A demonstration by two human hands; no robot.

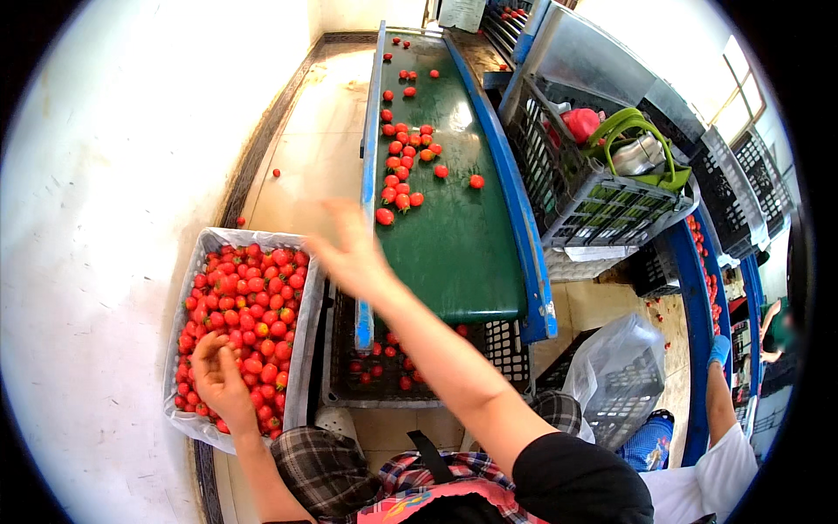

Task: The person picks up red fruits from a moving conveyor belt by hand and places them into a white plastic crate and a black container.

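My left hand (222,380) is over a lined crate (307,336) heaped with red cherry tomatoes (253,301). Its fingers are loosely bent and apart, with no tomato visible in them. My right arm reaches across the near end of a green conveyor belt (467,253). Beside the belt's left rail, my right hand (353,253) is blurred by motion; its fingers look spread and nothing shows in them. Several more tomatoes (402,166) lie on the belt, mostly along its left side, beyond my right hand.
Under the belt's near end, a black crate (511,349) holds some tomatoes. To the right stand stacked crates (602,205) with a green bag (642,144) on top and a plastic-lined basket (620,384). A co-worker's blue-gloved hand (719,349) is at another belt. One loose tomato (277,173) lies on the floor.
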